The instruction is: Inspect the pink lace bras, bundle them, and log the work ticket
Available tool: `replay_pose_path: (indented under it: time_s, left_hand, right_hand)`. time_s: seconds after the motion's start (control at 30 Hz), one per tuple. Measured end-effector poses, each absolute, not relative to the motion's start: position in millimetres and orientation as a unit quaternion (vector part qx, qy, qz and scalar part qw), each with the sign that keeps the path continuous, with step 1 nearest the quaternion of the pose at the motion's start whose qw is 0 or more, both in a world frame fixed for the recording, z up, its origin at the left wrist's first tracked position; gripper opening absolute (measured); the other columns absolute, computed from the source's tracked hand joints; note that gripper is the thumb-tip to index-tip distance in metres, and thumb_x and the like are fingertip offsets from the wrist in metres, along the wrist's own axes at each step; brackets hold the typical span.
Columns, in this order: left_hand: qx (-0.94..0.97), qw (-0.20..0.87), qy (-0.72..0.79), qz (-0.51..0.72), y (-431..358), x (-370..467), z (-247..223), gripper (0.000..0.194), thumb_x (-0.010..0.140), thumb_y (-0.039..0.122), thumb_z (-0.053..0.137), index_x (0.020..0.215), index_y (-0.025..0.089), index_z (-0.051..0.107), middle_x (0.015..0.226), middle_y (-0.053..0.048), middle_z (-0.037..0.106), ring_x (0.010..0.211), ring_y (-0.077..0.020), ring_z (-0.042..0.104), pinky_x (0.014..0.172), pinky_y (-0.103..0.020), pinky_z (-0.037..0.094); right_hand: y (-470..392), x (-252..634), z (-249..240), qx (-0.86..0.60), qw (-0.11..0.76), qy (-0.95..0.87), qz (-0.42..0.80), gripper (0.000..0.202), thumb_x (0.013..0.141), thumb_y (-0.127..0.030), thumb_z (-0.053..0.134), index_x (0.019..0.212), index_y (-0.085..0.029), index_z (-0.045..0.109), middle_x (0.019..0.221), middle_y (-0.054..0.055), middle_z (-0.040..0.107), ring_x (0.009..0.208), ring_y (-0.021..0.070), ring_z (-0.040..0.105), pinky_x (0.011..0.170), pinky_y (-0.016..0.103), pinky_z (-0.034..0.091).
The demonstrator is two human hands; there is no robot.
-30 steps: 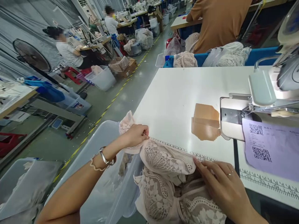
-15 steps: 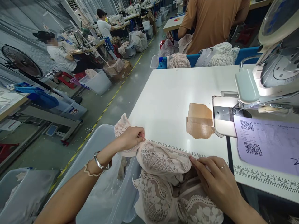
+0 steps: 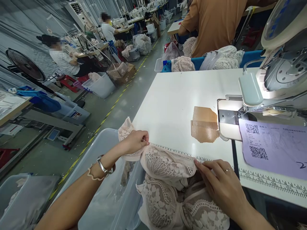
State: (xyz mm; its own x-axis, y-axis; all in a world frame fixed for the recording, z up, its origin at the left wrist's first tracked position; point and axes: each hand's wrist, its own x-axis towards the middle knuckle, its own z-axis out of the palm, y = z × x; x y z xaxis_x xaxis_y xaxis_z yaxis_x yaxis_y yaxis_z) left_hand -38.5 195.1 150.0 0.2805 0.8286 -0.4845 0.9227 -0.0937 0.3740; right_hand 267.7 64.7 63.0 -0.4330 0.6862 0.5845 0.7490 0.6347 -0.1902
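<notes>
A pale pink lace bra (image 3: 165, 163) lies along the front edge of the white table, its upper edge against a printed ruler strip (image 3: 203, 158). My left hand (image 3: 135, 142) pinches one end of that edge, near the table's left corner. The other end is pinched by my right hand (image 3: 222, 182), thumb and forefinger on the fabric. More lace cups (image 3: 160, 201) hang below the table edge, between my hands.
A sewing machine (image 3: 283, 73) stands at the right, a purple paper (image 3: 273, 143) beside it. Brown tape (image 3: 205, 124) is stuck on the table (image 3: 172, 102). A plastic bin (image 3: 100, 198) sits below my left arm. A person in an orange shirt (image 3: 216, 25) is beyond the table.
The view has shifted very slightly, and the person in the orange shirt has moved an arm. My hands and the bra stay in place.
</notes>
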Motion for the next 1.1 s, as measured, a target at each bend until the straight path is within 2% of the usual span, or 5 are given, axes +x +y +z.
replay_pose_path:
  time_s: [0.33,0.63,0.8,0.97,1.1]
  left_hand:
    - [0.740,0.315,0.591,-0.071,193.7,-39.5,151.2,0.020,0.079,0.041,0.051,0.071,0.023,0.049,0.078,-0.004,0.062,0.075,-0.0224,0.058,0.067,-0.032,0.044]
    - [0.736,0.316,0.596,-0.064,193.7,-41.4,146.8,0.019,0.079,0.040,0.052,0.073,0.022,0.051,0.078,-0.004,0.063,0.076,-0.0224,0.058,0.066,-0.030,0.043]
    - [0.749,0.326,0.575,-0.047,184.6,-49.3,148.0,0.020,0.081,0.040,0.052,0.075,0.021,0.054,0.077,-0.003,0.062,0.075,-0.0205,0.057,0.066,-0.029,0.041]
    - [0.783,0.377,0.483,-0.112,161.8,-60.7,184.8,0.042,0.084,0.054,0.055,0.060,0.019,0.053,0.065,-0.002,0.054,0.057,-0.0140,0.045,0.058,-0.029,0.035]
    - [0.758,0.442,0.479,-0.017,131.5,-65.5,235.6,0.055,0.078,0.073,0.057,0.064,0.020,0.064,0.064,-0.002,0.057,0.062,-0.0150,0.048,0.063,-0.031,0.040]
  right_hand:
    - [63.5,269.1,60.1,-0.432,0.319,-0.842,-0.046,0.038,0.088,0.002,0.056,0.125,-0.008,0.058,0.094,0.011,0.061,0.083,0.0226,0.050,0.070,0.038,0.044]
    - [66.0,265.9,65.8,-0.427,0.325,-0.841,-0.066,0.034,0.089,0.002,0.056,0.121,-0.006,0.059,0.092,0.011,0.061,0.081,0.0215,0.050,0.068,0.036,0.044]
    - [66.0,267.3,66.8,-0.429,0.318,-0.843,-0.064,0.031,0.091,-0.002,0.055,0.120,-0.011,0.059,0.091,0.010,0.062,0.079,0.0208,0.051,0.066,0.035,0.044]
    - [62.8,266.6,72.4,-0.459,0.341,-0.820,0.003,0.028,0.098,-0.018,0.051,0.125,-0.014,0.056,0.095,0.009,0.063,0.084,0.0224,0.057,0.070,0.037,0.050]
    - [59.2,259.9,85.9,-0.455,0.368,-0.796,0.155,0.028,0.101,-0.031,0.049,0.127,-0.022,0.053,0.105,0.009,0.066,0.095,0.0217,0.064,0.075,0.034,0.056]
